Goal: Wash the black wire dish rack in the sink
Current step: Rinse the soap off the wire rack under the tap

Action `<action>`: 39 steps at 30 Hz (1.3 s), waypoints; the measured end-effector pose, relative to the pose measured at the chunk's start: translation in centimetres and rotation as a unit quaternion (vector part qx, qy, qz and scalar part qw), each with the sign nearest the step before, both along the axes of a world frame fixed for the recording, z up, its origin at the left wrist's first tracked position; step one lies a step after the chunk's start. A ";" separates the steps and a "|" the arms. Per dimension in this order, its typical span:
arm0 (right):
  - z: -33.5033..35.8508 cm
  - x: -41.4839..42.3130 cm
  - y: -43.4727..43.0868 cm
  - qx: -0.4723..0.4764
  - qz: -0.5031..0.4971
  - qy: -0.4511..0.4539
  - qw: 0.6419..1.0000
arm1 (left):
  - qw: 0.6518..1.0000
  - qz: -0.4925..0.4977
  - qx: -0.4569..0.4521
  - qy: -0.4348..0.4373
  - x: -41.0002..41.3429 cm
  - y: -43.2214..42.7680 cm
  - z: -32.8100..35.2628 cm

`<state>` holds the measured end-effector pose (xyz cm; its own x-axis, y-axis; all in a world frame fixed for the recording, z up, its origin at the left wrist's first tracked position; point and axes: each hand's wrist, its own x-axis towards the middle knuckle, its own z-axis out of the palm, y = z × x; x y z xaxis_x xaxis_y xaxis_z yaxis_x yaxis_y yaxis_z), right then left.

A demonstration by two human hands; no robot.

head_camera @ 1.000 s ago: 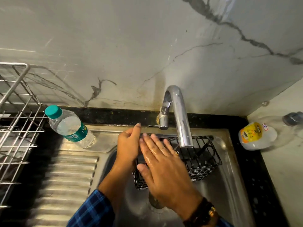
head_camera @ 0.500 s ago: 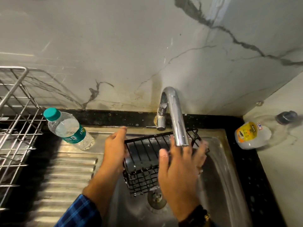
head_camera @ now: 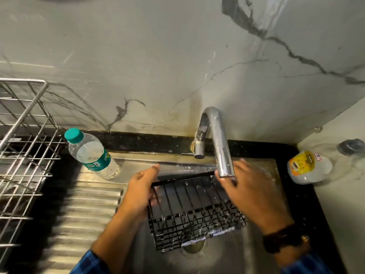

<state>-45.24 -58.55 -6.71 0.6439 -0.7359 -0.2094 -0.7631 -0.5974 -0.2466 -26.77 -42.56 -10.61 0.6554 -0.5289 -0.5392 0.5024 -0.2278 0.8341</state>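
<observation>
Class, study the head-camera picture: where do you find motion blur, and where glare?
Head view: motion blur smears the right hand and the lower wires of the rack; head view, lower left, the ridges of the drainboard are streaked too; head view, glare runs down the tap, while the bottle is fairly sharp.

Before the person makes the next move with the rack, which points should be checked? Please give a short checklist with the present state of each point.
1. Left hand grips the black wire rack at its left side: ok.
2. Rack is held tilted inside the sink, above the drain: ok.
3. Right hand has a firm hold on the rack's right side: cannot tell, it is blurred.
4. Rack's upper rim sits just below the faucet spout: ok.
5. Water is running: cannot tell, only droplets show.
6. Water bottle on the drainboard is apart from the rack: ok.
</observation>
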 end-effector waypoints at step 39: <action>-2.9 -0.9 6.5 0.151 -0.010 -0.091 0.984 | 0.957 -0.062 -0.074 0.273 -7.3 3.4 -2.4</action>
